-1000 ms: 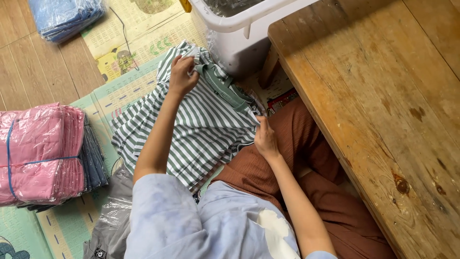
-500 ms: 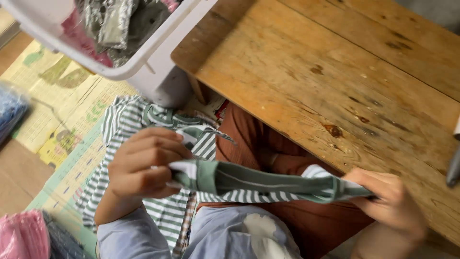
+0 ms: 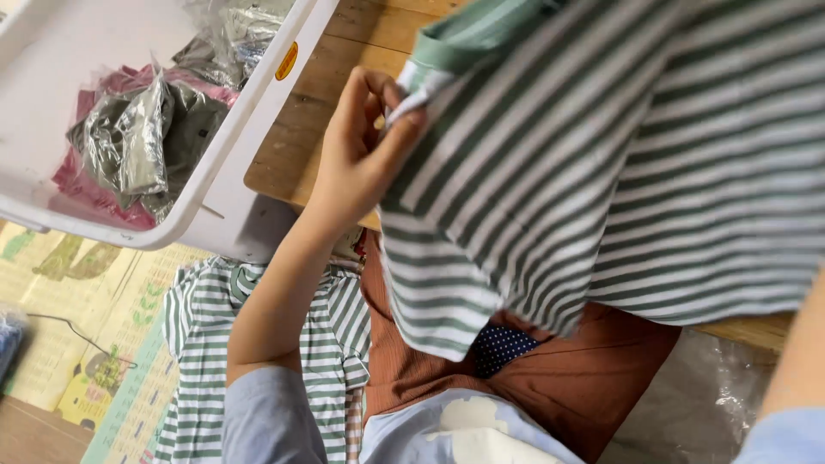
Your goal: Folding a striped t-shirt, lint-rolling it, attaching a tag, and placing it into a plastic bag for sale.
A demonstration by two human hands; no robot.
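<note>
Big green-and-white striped cotton shirt (image 3: 619, 172) held up over the worn wooden table (image 3: 344, 94), filling the upper right. White plastic bin (image 3: 249, 155) w/ bagged clothes at left. Left hand (image 3: 365, 142) pinches shirt's collar edge. Right hand out of view; only forearm shows.

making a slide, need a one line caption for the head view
Left hand lifts a green-striped shirt by its collar over the wooden table.

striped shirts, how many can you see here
2: one striped shirt held up by the left hand over the wooden table, another striped shirt on the floor mat. More may be hidden.
</note>
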